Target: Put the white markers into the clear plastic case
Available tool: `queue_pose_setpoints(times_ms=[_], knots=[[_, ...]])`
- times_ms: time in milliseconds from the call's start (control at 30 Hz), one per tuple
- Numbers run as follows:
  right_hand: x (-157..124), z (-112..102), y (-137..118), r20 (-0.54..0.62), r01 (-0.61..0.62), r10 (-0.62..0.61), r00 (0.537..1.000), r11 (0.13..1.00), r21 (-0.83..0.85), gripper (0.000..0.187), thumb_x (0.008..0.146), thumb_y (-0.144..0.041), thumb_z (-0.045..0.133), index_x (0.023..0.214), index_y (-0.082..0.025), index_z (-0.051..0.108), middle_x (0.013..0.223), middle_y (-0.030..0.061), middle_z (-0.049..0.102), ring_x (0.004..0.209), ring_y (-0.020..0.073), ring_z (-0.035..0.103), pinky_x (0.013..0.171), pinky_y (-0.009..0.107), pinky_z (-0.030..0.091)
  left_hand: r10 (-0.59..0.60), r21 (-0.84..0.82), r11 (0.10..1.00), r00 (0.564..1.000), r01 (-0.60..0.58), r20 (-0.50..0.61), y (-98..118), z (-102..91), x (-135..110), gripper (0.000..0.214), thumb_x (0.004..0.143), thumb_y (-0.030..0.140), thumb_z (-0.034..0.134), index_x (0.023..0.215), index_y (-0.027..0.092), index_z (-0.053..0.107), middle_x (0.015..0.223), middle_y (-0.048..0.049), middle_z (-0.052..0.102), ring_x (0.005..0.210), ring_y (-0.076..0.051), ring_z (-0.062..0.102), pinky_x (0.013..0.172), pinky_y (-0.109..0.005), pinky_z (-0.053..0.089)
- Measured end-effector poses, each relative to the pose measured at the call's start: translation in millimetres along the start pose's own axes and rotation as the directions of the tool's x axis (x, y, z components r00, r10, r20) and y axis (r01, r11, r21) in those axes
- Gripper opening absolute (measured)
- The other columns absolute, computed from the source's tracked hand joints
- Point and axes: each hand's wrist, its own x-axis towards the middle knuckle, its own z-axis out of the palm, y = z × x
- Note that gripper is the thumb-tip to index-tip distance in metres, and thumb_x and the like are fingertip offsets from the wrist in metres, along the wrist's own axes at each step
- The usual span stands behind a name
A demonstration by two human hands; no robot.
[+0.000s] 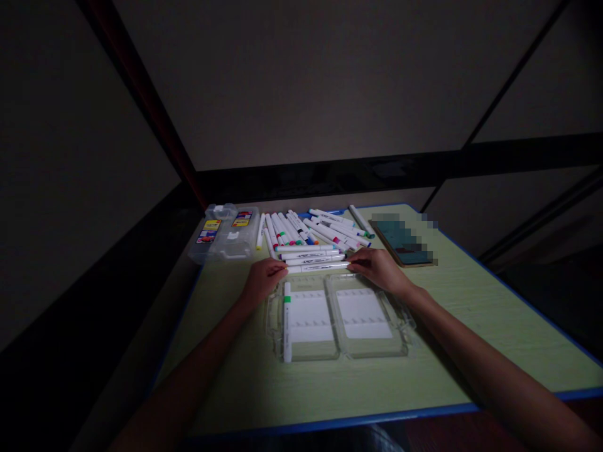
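Observation:
Between my two hands a white marker point(318, 267) lies crosswise, pinched at its ends. My left hand point(264, 276) grips the left end with thumb and fingertips. The right end is between the fingers of my right hand point(379, 269). Just behind it, several more white markers point(308, 257) lie crosswise in a row. Nearer to me a clear plastic case point(339, 314) lies opened flat, with white slotted inserts in both halves. One marker with a green band point(287, 323) rests lengthwise along the left side of the case.
Several loose markers point(289, 229) with coloured caps are spread at the back of the table point(471, 314). Closed clear cases with labels point(228, 235) stand at the back left. A flat, partly blurred teal and brown object point(400, 242) lies at the back right. A wall rises behind.

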Motion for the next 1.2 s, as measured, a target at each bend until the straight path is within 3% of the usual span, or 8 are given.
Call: queue_pose_setpoints(times_ms=[233, 1067, 1200], knots=[[-0.1, 0.3, 0.2, 0.001, -0.003, 0.003, 1.0, 1.0, 0.023, 0.015, 0.072, -0.025, 0.058, 0.079, -0.015, 0.068, 0.076, 0.0058, 0.065, 0.068, 0.0173, 0.06, 0.062, 0.026, 0.045, 0.061, 0.098, 0.993, 0.998, -0.061, 0.004, 1.3, -1.0, 0.1, 0.013, 0.065, 0.021, 0.058, 0.07, 0.013, 0.067, 0.073, -0.0051, 0.065, 0.066, -0.014, 0.061, 0.062, -0.023, 0.049], [-0.6, -2.0, -1.1, -0.006, -0.022, 0.023, 1.0, 0.994, 0.107, 0.017, 0.07, -0.03, 0.059, 0.076, -0.016, 0.067, 0.074, 0.0044, 0.066, 0.065, 0.0174, 0.06, 0.061, 0.027, 0.047, 0.049, 0.057, 0.997, 0.999, -0.049, 0.0, -7.1, 0.9, 0.5, 0.014, 0.065, 0.022, 0.057, 0.073, 0.014, 0.064, 0.071, -0.0035, 0.065, 0.065, -0.013, 0.059, 0.06, -0.022, 0.046], [-0.3, -3.4, 1.7, -0.037, -0.04, 0.045, 0.998, 0.99, 0.138, 0.019, 0.072, -0.032, 0.057, 0.076, -0.016, 0.066, 0.073, 0.0042, 0.065, 0.065, 0.0174, 0.059, 0.062, 0.028, 0.046, 0.007, 0.008, 1.0, 0.999, -0.007, -0.043, -6.2, 1.4, 1.6, 0.014, 0.066, 0.023, 0.055, 0.074, 0.014, 0.062, 0.068, -0.0027, 0.063, 0.063, -0.013, 0.058, 0.058, -0.022, 0.045]])
